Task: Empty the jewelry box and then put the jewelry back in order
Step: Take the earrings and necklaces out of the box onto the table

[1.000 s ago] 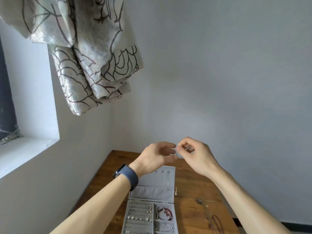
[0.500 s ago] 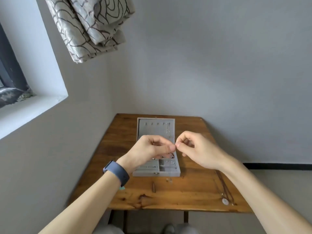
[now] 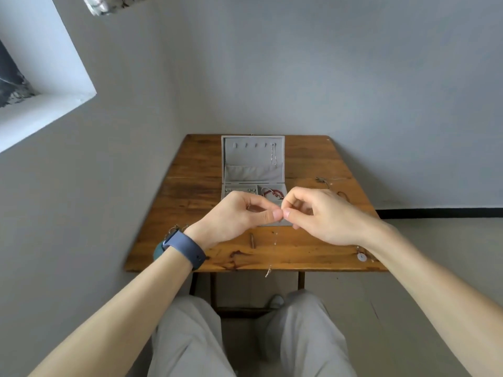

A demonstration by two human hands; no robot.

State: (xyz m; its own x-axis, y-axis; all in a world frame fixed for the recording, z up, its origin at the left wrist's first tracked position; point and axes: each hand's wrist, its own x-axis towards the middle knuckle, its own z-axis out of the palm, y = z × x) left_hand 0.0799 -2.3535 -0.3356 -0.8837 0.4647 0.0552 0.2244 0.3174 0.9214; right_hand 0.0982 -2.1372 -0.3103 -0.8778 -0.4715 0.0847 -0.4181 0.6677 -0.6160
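A grey jewelry box (image 3: 253,170) lies open on the wooden table (image 3: 196,186), its lid flat toward the wall. One thin chain (image 3: 273,156) hangs on a hook in the lid, and a red bracelet (image 3: 274,192) lies in the right tray compartment. In front of the box my left hand (image 3: 236,217) and my right hand (image 3: 324,213) meet fingertip to fingertip. Both pinch a fine silver chain (image 3: 275,240), which dangles below them past the table's front edge. My hands hide the front part of the tray.
A necklace with a white round pendant (image 3: 361,257) lies along the table's right side. A small brown piece (image 3: 252,240) rests near the front edge, and small metal jewelry (image 3: 178,228) sits by my left wrist. Walls close in at the back and left.
The view has tilted down from the wall and curtain to the whole table and my lap. My hands stay together, pinching the fine chain.
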